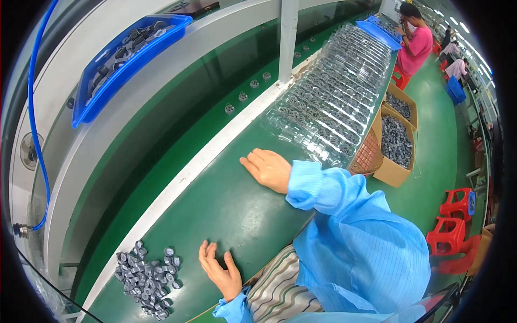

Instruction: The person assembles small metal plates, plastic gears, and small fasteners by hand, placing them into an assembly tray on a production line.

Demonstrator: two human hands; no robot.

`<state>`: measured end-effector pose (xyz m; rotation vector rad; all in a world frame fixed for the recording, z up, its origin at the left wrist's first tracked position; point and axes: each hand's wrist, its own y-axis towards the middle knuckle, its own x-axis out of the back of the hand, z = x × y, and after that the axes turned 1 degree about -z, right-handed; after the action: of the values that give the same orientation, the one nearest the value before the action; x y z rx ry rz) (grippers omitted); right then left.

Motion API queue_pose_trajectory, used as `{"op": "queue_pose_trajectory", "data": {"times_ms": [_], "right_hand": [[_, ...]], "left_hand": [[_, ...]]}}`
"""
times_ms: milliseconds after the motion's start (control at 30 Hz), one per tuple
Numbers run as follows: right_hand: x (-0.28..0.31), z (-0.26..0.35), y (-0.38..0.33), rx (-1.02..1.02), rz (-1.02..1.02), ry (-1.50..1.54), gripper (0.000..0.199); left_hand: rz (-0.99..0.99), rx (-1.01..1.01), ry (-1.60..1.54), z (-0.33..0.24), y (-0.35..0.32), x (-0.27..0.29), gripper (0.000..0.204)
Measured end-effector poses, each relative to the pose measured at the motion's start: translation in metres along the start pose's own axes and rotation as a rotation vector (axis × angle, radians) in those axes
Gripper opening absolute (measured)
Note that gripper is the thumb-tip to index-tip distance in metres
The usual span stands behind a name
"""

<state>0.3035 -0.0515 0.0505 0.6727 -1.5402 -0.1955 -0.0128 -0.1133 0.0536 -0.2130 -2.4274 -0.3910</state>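
While both hands lay empty and open on the green counter (237, 210), the left hand (219, 271) just beside the heap of small grey parts (144, 279) near its left end, a careless sweep could have scattered them, the right hand (267, 168) resting near the clear blister trays (331, 102)

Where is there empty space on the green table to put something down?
The widest bare patch of the green table lies between the left hand and the right hand. It is crowded by the pile of small grey parts beside the left hand, and by the clear plastic trays beyond the right hand.
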Motion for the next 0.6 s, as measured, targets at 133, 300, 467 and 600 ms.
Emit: {"op": "queue_pose_trajectory", "data": {"times_ms": [133, 300, 467, 600], "right_hand": [[-0.019, 0.006, 0.007, 0.038, -0.029, 0.029, 0.041], [-0.008, 0.011, 0.001, 0.025, -0.036, 0.258, 0.028], [0.029, -0.067, -0.011, -0.410, -0.224, 0.079, 0.030], [0.019, -0.115, -0.042, -0.712, -0.006, -0.059, 0.027]], "left_hand": [[0.003, -0.041, 0.026, 0.006, -0.002, -0.003, 0.035], [0.035, -0.036, 0.106, 0.005, 0.000, -0.001, 0.033], [0.059, -0.022, 0.101, 0.005, 0.002, 0.001, 0.032], [0.071, -0.028, 0.134, 0.006, 0.002, 0.002, 0.031]]}}
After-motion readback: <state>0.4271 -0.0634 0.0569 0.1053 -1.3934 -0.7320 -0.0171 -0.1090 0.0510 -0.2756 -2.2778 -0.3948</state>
